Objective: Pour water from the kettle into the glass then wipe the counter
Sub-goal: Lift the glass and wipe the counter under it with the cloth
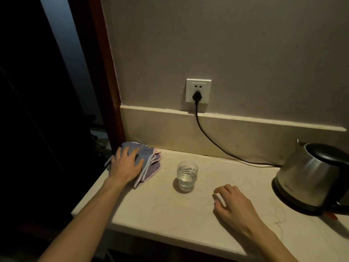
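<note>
A clear glass with water in it stands upright near the middle of the pale counter. A steel kettle with a black lid sits on its base at the right edge of view. A folded blue and pink cloth lies in the back left corner of the counter. My left hand rests flat on the cloth with fingers spread. My right hand hovers low over the counter between glass and kettle, fingers loosely curled, holding nothing.
A black cord runs from the wall socket down across the back of the counter to the kettle base. A dark doorway and wooden frame border the counter's left end. The front edge runs below my forearms.
</note>
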